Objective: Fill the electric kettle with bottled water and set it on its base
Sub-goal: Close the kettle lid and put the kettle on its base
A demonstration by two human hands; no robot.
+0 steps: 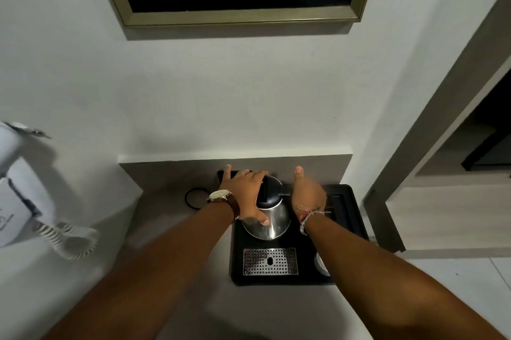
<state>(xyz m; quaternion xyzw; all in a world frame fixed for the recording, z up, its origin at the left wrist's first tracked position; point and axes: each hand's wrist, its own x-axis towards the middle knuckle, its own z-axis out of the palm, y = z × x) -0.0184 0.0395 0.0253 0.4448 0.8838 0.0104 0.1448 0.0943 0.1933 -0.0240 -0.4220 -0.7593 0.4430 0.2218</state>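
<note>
A stainless-steel electric kettle [276, 222] with a black lid stands on a black tray [279, 280] on the grey counter. My left hand [246, 193], with a watch on the wrist, lies against the kettle's left side. Its thumb rests on the steel body and its straight fingers reach past the lid toward the wall. My right hand [308, 196], with a bracelet on the wrist, is open just right of the kettle by its handle, the fingers apart. No water bottle is in view. Whether a base sits under the kettle cannot be told.
The tray has a perforated metal grille [270, 261] at its front, and a white cup [320, 265] shows partly under my right forearm. A black cable loop [195, 198] lies left of the tray. A white wall unit with a coiled cord [69, 240] hangs at left, and a framed picture [237, 17] hangs above.
</note>
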